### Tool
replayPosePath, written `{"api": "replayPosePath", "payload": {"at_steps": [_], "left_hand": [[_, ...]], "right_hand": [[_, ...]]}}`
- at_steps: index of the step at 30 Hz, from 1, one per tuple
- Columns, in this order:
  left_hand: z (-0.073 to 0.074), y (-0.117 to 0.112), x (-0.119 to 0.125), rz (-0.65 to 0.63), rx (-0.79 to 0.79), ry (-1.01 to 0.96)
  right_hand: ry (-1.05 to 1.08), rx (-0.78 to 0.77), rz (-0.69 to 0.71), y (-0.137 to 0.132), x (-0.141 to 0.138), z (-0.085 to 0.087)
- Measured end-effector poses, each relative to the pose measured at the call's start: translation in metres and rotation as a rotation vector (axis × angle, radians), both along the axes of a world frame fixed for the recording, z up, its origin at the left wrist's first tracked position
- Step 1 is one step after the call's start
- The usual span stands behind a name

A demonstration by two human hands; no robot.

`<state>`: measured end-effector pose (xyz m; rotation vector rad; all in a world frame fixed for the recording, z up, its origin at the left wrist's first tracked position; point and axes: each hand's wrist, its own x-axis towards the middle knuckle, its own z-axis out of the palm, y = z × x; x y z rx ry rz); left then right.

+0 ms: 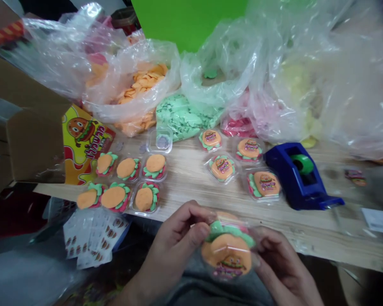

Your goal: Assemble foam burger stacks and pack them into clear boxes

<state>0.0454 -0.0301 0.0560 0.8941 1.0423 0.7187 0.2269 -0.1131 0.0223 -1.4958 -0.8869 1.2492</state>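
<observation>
Both my hands hold one clear plastic case with a burger-shaped gummy [227, 250] in it, orange bun on top, green frill behind, a sticker on the lid. My left hand [175, 240] pinches its left edge with thumb and fingers closed. My right hand [279, 263] grips its right side from below. On the wooden table [191, 182] beyond lie several unlabelled burger cases [127, 182] at the left and several stickered ones [239, 163] in the middle.
A blue tape dispenser [301, 176] sits right of the stickered cases. Clear bags of orange [140, 91], green [183, 117] and pink pieces fill the back. A cardboard box [25, 123] with a burger carton [83, 142] stands left. Sticker sheets [92, 238] hang below the table's edge.
</observation>
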Motion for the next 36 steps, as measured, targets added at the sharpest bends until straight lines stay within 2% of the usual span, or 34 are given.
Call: {"api": "replayPosePath", "payload": {"at_steps": [3, 6, 11, 16, 19, 21, 23, 25, 28, 31, 34, 36], "left_hand": [[-0.014, -0.003, -0.002, -0.09, -0.061, 0.045], [-0.025, -0.008, -0.006, -0.124, -0.096, 0.071], [-0.029, -0.01, -0.01, -0.23, -0.052, 0.094], [-0.032, -0.012, -0.011, -0.261, -0.068, 0.129], [-0.038, -0.008, -0.011, -0.239, -0.099, 0.163], [-0.042, -0.001, -0.01, -0.278, -0.123, 0.186], [-0.045, 0.006, -0.01, -0.403, -0.119, 0.203], [-0.046, 0.011, -0.008, -0.581, -0.103, 0.215], [-0.042, 0.01, -0.002, -0.779, -0.099, 0.247], [-0.036, 0.003, 0.01, -0.831, -0.047, 0.353], [-0.035, -0.005, 0.017, -0.875, 0.075, 0.391], [-0.04, -0.012, 0.014, -0.779, 0.066, 0.374]], "right_hand": [[0.07, -0.013, 0.009, -0.006, -0.001, -0.007], [0.08, -0.003, 0.007, -0.012, -0.005, -0.014], [0.039, 0.128, 0.063, -0.021, -0.007, -0.022], [-0.016, 0.12, 0.089, -0.023, -0.006, -0.023], [0.008, 0.064, 0.095, -0.023, -0.01, -0.027], [0.047, 0.002, 0.13, -0.025, -0.013, -0.033], [0.071, -0.048, 0.203, -0.032, -0.016, -0.042], [0.089, -0.081, 0.278, -0.042, -0.016, -0.05], [0.185, -0.187, 0.358, -0.057, -0.011, -0.054], [0.301, -0.319, 0.39, -0.059, -0.005, -0.049], [0.331, -0.374, 0.319, -0.049, -0.003, -0.042], [0.336, -0.384, 0.265, -0.044, -0.004, -0.039]]}}
